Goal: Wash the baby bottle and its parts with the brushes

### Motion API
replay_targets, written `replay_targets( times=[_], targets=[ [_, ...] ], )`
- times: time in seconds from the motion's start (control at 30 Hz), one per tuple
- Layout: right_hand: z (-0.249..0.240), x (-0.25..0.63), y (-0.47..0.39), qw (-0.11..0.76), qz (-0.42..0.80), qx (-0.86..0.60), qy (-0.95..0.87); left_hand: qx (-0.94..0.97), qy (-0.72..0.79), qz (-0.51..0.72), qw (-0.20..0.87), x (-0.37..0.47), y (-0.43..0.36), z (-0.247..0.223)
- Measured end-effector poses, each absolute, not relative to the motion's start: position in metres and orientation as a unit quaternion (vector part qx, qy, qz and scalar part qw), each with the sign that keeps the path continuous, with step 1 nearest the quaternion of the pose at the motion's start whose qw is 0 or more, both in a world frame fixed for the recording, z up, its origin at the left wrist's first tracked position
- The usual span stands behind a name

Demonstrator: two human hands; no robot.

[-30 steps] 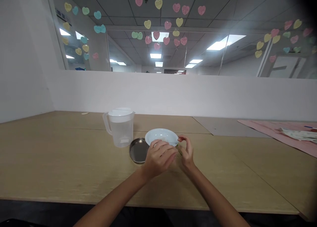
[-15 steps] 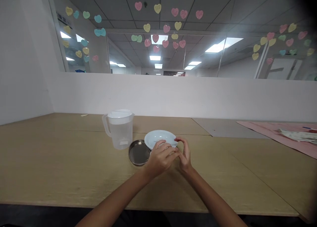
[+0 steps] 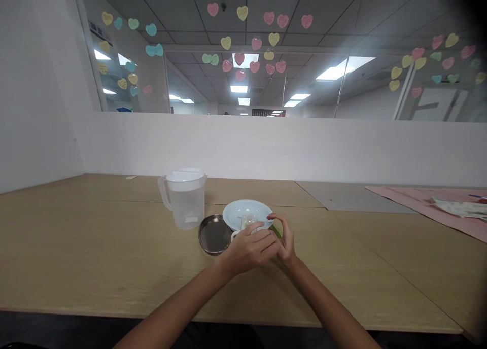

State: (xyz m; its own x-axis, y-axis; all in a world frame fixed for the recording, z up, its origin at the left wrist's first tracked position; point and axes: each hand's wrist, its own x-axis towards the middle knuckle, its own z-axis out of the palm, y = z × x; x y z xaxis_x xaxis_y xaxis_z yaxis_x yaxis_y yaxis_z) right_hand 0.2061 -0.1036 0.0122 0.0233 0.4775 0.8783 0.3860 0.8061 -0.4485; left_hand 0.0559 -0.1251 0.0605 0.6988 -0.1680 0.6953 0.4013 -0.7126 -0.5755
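My left hand [image 3: 249, 248] and my right hand [image 3: 285, 241] meet in front of a pale shallow bowl [image 3: 236, 210]. The left fingers are curled in against the right hand; what they hold is hidden. My right hand is closed too, its index finger arched near the bowl's right rim, and its grip is hard to make out. Just past the left fingers a whitish rounded thing [image 3: 249, 219] shows against the bowl. A small white curved piece [image 3: 234, 235], like a cup handle, sticks out left of the left hand. Something green [image 3: 276, 231] shows beside the right hand.
Left of the bowl lies a round metal dish [image 3: 213, 235]. Behind it stands a translucent lidded pitcher [image 3: 187, 202]. A pink cloth [image 3: 399, 197] with items on it lies at the far right, beside a grey sheet [image 3: 342, 197]. A wall with windows borders the table's back.
My left hand's fingers have drawn down and curled in, uncovering the whitish rounded thing. The green thing now shows beside my right hand, which has hardly moved.
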Motion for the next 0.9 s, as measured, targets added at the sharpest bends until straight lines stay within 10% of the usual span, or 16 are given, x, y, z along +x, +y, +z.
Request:
replay_targets(
  times=[0.9],
  targets=[
    [0.006, 0.202, -0.102, 0.616, 0.075, -0.310, -0.721, -0.788, -0.080, -0.539, 0.286, 0.048, -0.107, 0.026]
  ],
)
